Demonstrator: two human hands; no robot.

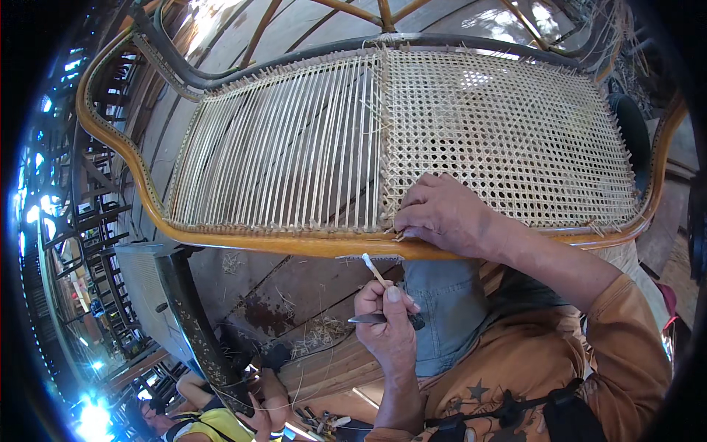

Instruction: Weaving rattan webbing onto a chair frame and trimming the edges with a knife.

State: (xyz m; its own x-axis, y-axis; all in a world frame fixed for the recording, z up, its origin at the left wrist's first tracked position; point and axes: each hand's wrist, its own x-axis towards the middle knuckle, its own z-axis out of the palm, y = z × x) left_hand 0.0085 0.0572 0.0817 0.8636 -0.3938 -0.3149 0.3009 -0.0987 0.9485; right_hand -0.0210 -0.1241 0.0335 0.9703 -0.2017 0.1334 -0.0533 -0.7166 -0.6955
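A wooden chair frame (324,244) with a cane seat lies across my lap. Its right half carries finished-looking open cane weave (508,140); parallel cane strands (280,155) run front to back over the left half. My right hand (445,217) rests at the front rail by the centre divider, its fingertips closed on a short pale cane strand (401,236). Just below the rail, my left hand (388,317) grips a thin wooden stick (376,273) tipped with something white. A small knife (366,319) is held in that same hand, blade pointing left and dark handle toward the palm.
Wooden planks (324,291) form the floor, scattered with cane shavings (322,333). A dark-framed panel (177,317) stands at left. Another person (213,423) in yellow sits at lower left, near several small tools (324,423). Stacked chair frames fill the left edge.
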